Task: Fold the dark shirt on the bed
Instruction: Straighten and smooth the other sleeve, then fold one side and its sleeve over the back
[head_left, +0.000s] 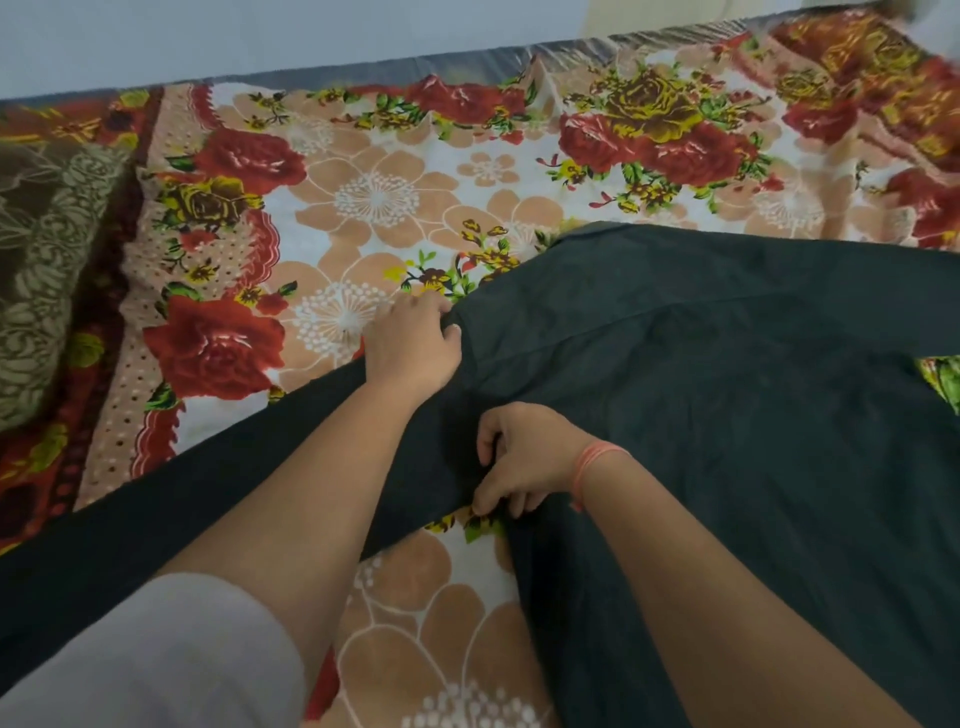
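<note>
On the bed (363, 197), my left hand (410, 348) and, at five o'clock, right hand (524, 462) pinch the limp shirt (727, 389) by its edges.

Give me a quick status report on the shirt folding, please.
Left hand grips dark shirt at its far edge; right hand pinches its near edge. Shirt spread on floral bedsheet, not yet folded. Pillow at left, apart from it.

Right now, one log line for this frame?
stage: dark shirt spread out, not folded | left hand: grips shirt's far edge | right hand: pinches near edge | surface: floral bedsheet
</note>
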